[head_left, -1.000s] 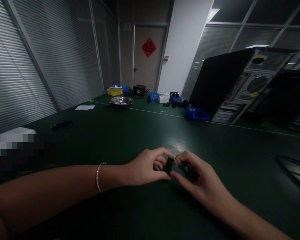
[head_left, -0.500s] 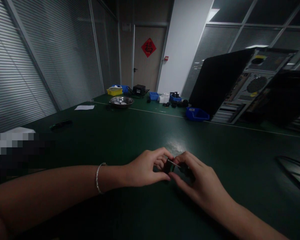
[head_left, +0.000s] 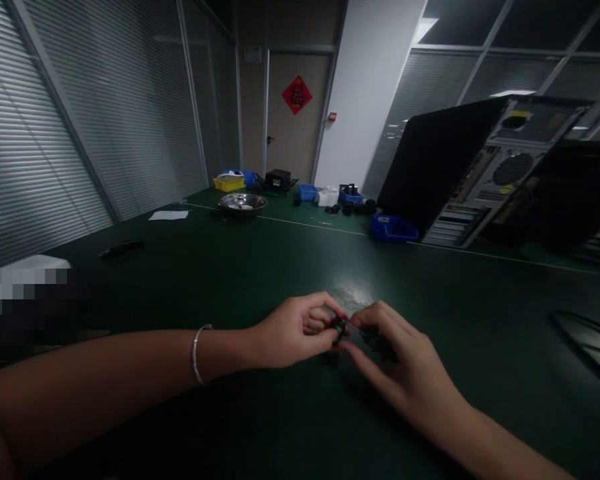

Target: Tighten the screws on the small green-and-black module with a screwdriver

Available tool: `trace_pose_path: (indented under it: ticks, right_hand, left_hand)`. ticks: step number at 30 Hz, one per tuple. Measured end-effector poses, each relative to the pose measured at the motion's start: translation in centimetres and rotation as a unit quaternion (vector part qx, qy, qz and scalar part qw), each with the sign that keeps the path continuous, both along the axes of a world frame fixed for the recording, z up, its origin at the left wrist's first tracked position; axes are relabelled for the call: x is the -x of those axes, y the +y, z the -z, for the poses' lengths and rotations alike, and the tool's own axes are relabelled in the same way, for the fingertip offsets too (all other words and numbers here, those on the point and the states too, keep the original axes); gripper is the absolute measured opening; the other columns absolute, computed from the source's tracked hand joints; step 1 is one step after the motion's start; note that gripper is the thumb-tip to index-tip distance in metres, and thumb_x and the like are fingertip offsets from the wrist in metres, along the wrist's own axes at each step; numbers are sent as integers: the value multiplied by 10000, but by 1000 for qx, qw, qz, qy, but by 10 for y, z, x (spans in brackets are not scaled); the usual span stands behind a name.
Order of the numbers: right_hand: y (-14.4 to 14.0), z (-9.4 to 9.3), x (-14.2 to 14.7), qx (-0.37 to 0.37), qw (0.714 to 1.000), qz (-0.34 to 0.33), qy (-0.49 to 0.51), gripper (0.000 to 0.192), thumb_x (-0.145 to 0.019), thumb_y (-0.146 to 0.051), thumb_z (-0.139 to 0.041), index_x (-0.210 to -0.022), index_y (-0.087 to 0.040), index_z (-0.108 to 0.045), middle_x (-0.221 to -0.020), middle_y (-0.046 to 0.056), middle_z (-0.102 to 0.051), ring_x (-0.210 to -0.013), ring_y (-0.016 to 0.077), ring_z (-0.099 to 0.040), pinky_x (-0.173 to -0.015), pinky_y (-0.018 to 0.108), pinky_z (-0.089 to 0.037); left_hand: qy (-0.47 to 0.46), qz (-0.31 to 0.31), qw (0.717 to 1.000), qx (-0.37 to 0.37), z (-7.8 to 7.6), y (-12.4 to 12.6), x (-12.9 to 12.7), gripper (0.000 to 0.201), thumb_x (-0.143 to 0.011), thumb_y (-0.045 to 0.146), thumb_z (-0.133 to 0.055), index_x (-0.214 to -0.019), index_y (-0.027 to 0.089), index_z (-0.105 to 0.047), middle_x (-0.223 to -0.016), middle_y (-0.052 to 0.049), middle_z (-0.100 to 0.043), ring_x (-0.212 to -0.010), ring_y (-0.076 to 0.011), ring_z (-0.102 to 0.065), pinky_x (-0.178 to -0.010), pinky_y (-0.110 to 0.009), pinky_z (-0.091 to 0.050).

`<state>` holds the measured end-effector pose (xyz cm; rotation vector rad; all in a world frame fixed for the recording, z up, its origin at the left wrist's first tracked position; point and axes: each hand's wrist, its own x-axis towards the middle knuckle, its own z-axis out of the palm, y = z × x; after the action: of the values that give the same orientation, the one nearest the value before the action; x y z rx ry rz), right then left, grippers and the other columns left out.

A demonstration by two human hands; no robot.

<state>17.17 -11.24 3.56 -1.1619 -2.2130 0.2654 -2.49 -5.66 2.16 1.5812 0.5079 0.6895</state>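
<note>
My left hand [head_left: 295, 333], with a silver bracelet at the wrist, pinches a small dark green piece [head_left: 339, 329] between thumb and fingertips. It looks like a little circuit board, but its details are too dark to tell. My right hand [head_left: 405, 363] is closed round a slim tool with a thin metal shaft [head_left: 354, 327]; the rest of it is dark and mostly hidden in the fingers. The shaft's tip is at the green piece. Both hands are close together, just over the dark green table [head_left: 260, 287].
A steel bowl [head_left: 243, 205], yellow bin [head_left: 229, 183] and blue bins stand at the back. Computer towers [head_left: 460, 173] stand at the right behind a blue bin [head_left: 394, 229]. Black cables [head_left: 587, 347] lie at the right edge. Dark small parts [head_left: 121, 249] and paper [head_left: 169, 215] are at the left.
The small piece has turned in my left fingers and shows more of its green side. My left thumb has drawn in slightly and risen. The right hand has barely shifted.
</note>
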Motion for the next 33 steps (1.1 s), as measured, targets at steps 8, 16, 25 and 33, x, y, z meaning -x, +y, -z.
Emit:
trace_pose_path:
  ticks: [8, 16, 25, 33]
  right_hand:
    - [2, 1, -3, -9, 1000, 4, 30, 103, -899, -201, -581, -978, -232, -521, -872, 23, -546, -738, 152, -548, -601, 267, -443]
    - [3, -2, -7, 45, 999, 30, 10, 76, -970, -257, -433, -989, -230, -502, -913, 39, -560, -757, 174, -560, -649, 314, -455]
    - [8, 0, -8, 65, 996, 30, -48, 134, -953, -210, -430, -983, -223, -560, -923, 48, -584, -729, 169, -587, -653, 309, -485]
    - [6, -4, -6, 46, 996, 30, -72, 145, -929, -185, -455, -972, -228, -586, -905, 48, -609, -680, 161, -599, -605, 285, -491]
  left_hand:
    - [-35, 20, 998, 54, 0, 5, 1, 173, -830, 90, -607, -995, 119, -561, -906, -70, -680, -805, -136, -681, -785, -295, -518]
    - [-12, -14, 999, 43, 4, 12, 2, 191, -885, 242, -576, -1038, 130, -604, -870, -55, -653, -757, -150, -639, -739, -320, -502]
    - [20, -47, 991, -123, 6, 14, 5, 277, -833, 135, -631, -1099, 191, -684, -1040, -57, -575, -990, -177, -582, -895, -317, -466]
    - [29, -78, 990, -110, 1, 8, 5, 212, -787, 146, -693, -999, 160, -690, -976, -56, -652, -953, -195, -622, -889, -348, -484]
